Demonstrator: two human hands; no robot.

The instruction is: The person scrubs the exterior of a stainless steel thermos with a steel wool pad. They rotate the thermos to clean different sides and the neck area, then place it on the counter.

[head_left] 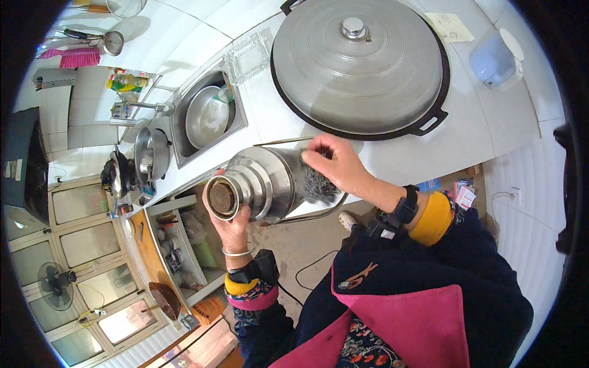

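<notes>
A dented metal vacuum flask [276,179] is tilted at the counter's front edge, its mouth towards me on the left. Inside the mouth sits a brown stopper [222,198], apparently cork. My left hand [234,225] grips the flask around its neck and shoulder, with some fingers hidden behind it. Against the flask's lower body, my right hand [338,163] pinches a fuzzy dark-grey wad [322,186]; whether it is steel wool or cloth I cannot tell. Thin metal handle rods [317,213] run along the flask's sides.
Beyond the flask stands a large black-rimmed pan with a domed metal lid [363,78]. To the left are a sink [178,138] holding a metal basin [207,117], a metal pot [152,154] and an open drawer [184,248]. A blue-and-white container [494,60] stands far right.
</notes>
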